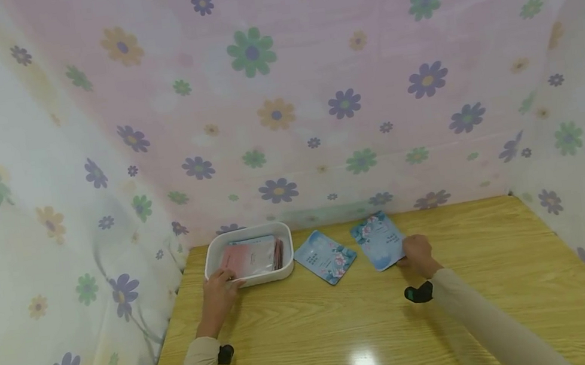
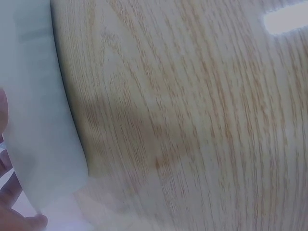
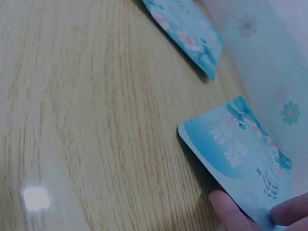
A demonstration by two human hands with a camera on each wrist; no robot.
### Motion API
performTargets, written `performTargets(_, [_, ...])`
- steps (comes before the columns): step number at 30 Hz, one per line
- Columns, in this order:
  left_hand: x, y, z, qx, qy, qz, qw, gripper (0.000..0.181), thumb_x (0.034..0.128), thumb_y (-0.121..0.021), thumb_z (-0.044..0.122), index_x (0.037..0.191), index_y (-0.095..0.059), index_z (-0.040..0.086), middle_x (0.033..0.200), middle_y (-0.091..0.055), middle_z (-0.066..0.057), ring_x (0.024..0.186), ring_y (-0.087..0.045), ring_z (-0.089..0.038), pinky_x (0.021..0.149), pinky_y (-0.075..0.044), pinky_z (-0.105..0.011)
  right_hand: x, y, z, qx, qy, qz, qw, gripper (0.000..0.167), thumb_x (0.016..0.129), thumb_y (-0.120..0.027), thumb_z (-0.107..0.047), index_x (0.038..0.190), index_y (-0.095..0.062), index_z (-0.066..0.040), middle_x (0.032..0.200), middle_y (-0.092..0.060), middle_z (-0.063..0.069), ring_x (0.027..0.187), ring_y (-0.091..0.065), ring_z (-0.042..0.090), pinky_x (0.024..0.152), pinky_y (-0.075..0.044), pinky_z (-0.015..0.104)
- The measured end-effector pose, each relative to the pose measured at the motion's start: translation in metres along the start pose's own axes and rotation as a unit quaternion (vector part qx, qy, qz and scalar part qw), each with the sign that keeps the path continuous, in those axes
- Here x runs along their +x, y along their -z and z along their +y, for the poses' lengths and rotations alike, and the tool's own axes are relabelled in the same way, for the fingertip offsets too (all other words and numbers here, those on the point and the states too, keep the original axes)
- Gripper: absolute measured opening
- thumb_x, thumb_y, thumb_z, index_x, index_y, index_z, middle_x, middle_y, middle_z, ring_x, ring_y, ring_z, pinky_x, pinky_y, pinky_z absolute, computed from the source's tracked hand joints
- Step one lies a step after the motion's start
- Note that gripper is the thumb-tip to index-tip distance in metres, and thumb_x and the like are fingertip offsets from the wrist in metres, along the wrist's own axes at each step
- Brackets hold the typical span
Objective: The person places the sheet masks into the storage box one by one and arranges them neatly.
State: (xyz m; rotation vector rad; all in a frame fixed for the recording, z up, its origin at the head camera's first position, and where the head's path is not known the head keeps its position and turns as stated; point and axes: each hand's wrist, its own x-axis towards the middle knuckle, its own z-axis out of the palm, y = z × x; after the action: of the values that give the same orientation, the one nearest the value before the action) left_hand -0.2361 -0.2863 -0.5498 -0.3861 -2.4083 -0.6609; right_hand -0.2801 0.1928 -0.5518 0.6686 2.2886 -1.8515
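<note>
My right hand [image 1: 418,252] pinches the edge of a blue flower-printed sachet [image 1: 379,242] near the back of the table. In the right wrist view, the thumb and a finger [image 3: 225,209] lie on opposite faces of that sachet [image 3: 226,144], and its near edge is raised off the wood. A second blue sachet [image 1: 326,257] lies flat to the left. My left hand [image 1: 218,293] grips the front left rim of a white plastic basket [image 1: 265,278]. Inside the basket are a pink and white sachet [image 1: 252,256] and several others stacked on edge.
The wood-grain table [image 1: 309,331] runs back to a flower-printed curtain [image 1: 290,164], which also hangs along both sides. The basket stands at the table's back left. A bright light reflection shows on the front of the tabletop.
</note>
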Motion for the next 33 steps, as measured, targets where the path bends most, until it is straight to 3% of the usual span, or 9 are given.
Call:
performTargets(5, [0.0,0.0,0.001,-0.006,0.006,-0.002,1.0,0.023,0.0669,-0.085,0.009,0.072,-0.062,0.006,0.076,-0.06,-0.008,0.073,-0.058,-0.031,0.073,-0.036,-0.062,-0.008,-0.001,-0.001,0.084,0.02,-0.023,0.996,0.059,0.085,-0.046,0.01,0.138,-0.02,0.016,0.103,-0.052,0.037,0.063,-0.066,0.029,0.062,-0.055,0.04])
performTargets(7, [0.0,0.0,0.001,-0.008,0.006,-0.002,0.9999,0.023,0.0673,-0.085,0.01,0.072,-0.062,0.006,0.076,-0.06,-0.007,0.074,-0.058,-0.031,0.076,-0.036,-0.065,-0.009,-0.002,0.001,0.087,0.034,-0.02,0.9955,0.068,0.082,-0.049,0.013,0.141,-0.016,0.01,0.101,-0.05,0.036,0.061,-0.065,0.029,0.061,-0.055,0.04])
performTargets(11, [0.0,-0.001,0.001,-0.008,0.006,-0.006,0.9999,0.022,0.0685,-0.084,0.011,0.072,-0.063,0.007,0.078,-0.061,-0.009,0.076,-0.058,-0.031,0.076,-0.036,-0.065,-0.008,-0.004,0.006,0.026,0.075,0.026,0.9965,0.062,0.082,-0.043,0.009,0.14,-0.025,0.002,0.111,-0.042,0.036,0.065,-0.062,0.032,0.054,-0.052,0.036])
performTargets(14, [0.0,-0.001,0.0,-0.004,0.008,-0.007,0.9999,0.022,0.0689,-0.084,0.012,0.073,-0.063,0.006,0.078,-0.061,-0.009,0.076,-0.058,-0.031,0.074,-0.036,-0.06,-0.008,-0.004,0.007,-0.033,0.118,0.065,0.9903,0.058,0.08,-0.039,0.008,0.137,-0.035,0.0,0.119,-0.041,0.034,0.074,-0.055,0.031,0.05,-0.045,0.031])
performTargets(18, [0.0,0.0,-0.001,0.0,0.011,-0.008,0.9999,0.022,0.069,-0.084,0.012,0.074,-0.063,0.006,0.079,-0.061,-0.008,0.077,-0.058,-0.031,0.074,-0.037,-0.058,-0.005,0.0,0.01,-0.066,0.152,0.087,0.9824,0.052,0.08,-0.038,0.008,0.129,-0.053,-0.001,0.119,-0.052,0.03,0.056,-0.039,0.019,0.044,-0.031,0.027])
performTargets(21, [-0.001,0.0,0.001,-0.003,0.011,-0.01,0.9999,0.022,0.0688,-0.084,0.012,0.075,-0.064,0.006,0.079,-0.061,-0.008,0.077,-0.058,-0.03,0.075,-0.037,-0.06,-0.005,0.007,0.009,-0.051,0.16,0.076,0.983,0.048,0.081,-0.038,0.008,0.122,-0.06,0.001,0.121,-0.055,0.028,0.042,-0.026,0.012,0.04,-0.028,0.027])
performTargets(26, [-0.001,-0.001,0.002,-0.006,0.002,-0.003,1.0,0.023,0.0674,-0.084,0.01,0.075,-0.063,0.006,0.079,-0.061,-0.008,0.077,-0.059,-0.03,0.075,-0.037,-0.061,-0.013,0.016,0.001,-0.003,0.162,0.037,0.9861,0.047,0.082,-0.036,0.011,0.124,-0.057,0.006,0.136,-0.043,0.028,0.041,-0.028,0.011,0.041,-0.031,0.027])
performTargets(29, [0.0,-0.001,0.002,-0.006,-0.005,0.005,1.0,0.023,0.0665,-0.085,0.01,0.074,-0.064,0.005,0.079,-0.061,-0.009,0.076,-0.059,-0.031,0.074,-0.037,-0.061,-0.02,0.019,-0.007,0.025,0.157,0.014,0.9872,0.049,0.083,-0.036,0.012,0.128,-0.053,0.006,0.138,-0.04,0.03,0.053,-0.046,0.015,0.045,-0.04,0.031])
performTargets(33, [0.0,0.0,0.002,-0.006,-0.006,0.007,0.9999,0.023,0.0658,-0.085,0.009,0.074,-0.064,0.005,0.078,-0.061,-0.01,0.075,-0.059,-0.031,0.072,-0.037,-0.06,-0.029,0.019,-0.017,0.058,0.145,-0.019,0.9875,0.051,0.081,-0.043,0.015,0.131,-0.051,0.006,0.14,-0.038,0.03,0.081,-0.058,0.021,0.062,-0.052,0.039])
